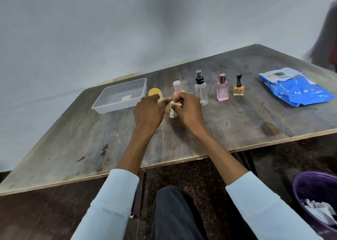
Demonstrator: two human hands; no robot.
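My left hand (148, 110) grips a small tan, rounded object (162, 102) just above the wooden table (237, 119); most of that object is hidden by my fingers. My right hand (189, 108) pinches a crumpled white wipe (173, 110) against it. Right behind my hands stands a pink bottle with a white cap (176, 88). A yellow round-topped piece (155, 92) lies just left of that bottle.
A clear plastic tray (120, 97) sits at the left. A clear spray bottle (201, 90), a pink perfume bottle (222, 88) and a yellow nail polish (238, 86) stand in a row. A blue wipes pack (295, 88) lies far right. A purple bin (317, 198) with used wipes stands on the floor.
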